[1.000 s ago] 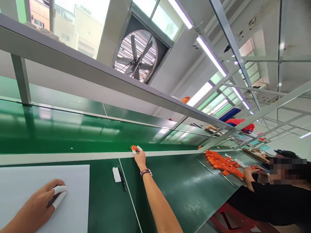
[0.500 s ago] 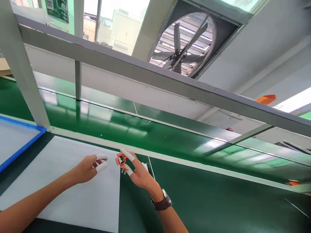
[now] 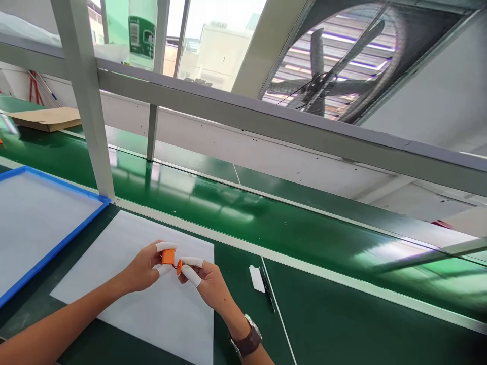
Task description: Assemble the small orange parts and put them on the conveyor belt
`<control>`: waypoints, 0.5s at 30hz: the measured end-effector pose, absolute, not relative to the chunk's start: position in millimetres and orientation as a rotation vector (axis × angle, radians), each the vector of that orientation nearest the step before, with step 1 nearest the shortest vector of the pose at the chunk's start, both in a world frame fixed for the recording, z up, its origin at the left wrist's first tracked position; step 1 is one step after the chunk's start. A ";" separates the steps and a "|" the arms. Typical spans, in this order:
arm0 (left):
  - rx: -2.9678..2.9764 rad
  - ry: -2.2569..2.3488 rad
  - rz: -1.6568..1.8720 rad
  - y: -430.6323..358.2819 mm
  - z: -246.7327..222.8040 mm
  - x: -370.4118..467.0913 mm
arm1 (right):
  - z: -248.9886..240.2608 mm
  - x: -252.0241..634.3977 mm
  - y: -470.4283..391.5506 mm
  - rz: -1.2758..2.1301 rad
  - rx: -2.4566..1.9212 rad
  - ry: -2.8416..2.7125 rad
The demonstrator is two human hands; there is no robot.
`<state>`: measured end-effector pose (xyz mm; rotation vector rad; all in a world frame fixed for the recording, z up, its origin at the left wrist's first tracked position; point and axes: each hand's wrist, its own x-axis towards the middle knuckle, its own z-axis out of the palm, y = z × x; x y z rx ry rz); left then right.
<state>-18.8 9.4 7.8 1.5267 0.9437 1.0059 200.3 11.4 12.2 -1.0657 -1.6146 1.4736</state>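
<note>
Between thumb and fingers, my left hand (image 3: 142,267) grips a small orange plastic housing (image 3: 168,256), held just above the white sheet (image 3: 160,317). My right hand (image 3: 210,283) pinches a small orange cap (image 3: 179,267) close beside the housing's right side. A short dark wire runs between the two orange parts. White finger cots cover the thumb and forefinger of both hands. What is inside the housing faces away from view.
A blue-framed white board (image 3: 49,218) lies to the left. Right of the sheet are a white card (image 3: 256,279) and a thin black tool (image 3: 268,290) on the green bench. Behind stand a grey metal frame (image 3: 81,96), a bottle (image 3: 142,35) and a large fan (image 3: 323,83).
My left hand, empty before, now holds the orange housing that was in my right hand. The right hand now pinches the orange cap, apart from the housing. The view has shifted left.
</note>
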 end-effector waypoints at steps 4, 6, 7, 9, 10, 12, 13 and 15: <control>1.919 1.062 1.073 6.1 -1.1 -16.3 | 3.9 193.9 7.2 1.359 -1.024 -1.519; 1.980 1.107 1.041 4.2 -1.3 -14.6 | 1.1 193.7 6.8 1.182 -0.979 -1.593; 1.957 1.125 1.022 3.4 -0.3 -13.6 | 0.0 194.2 6.9 1.079 -0.955 -1.646; 1.801 1.141 0.986 2.3 3.2 -11.5 | -1.6 195.7 7.2 0.885 -0.913 -1.752; 1.688 1.132 0.964 2.1 5.2 -10.5 | -2.2 196.5 7.1 0.803 -0.894 -1.795; 1.464 1.082 0.921 1.9 8.5 -8.3 | -3.4 197.7 5.8 0.672 -0.849 -1.862; 1.377 1.056 0.908 1.9 9.2 -7.2 | -4.2 197.9 4.6 0.612 -0.816 -1.900; 1.266 1.040 0.914 1.8 8.3 -5.0 | -6.5 197.2 1.3 0.485 -0.737 -1.995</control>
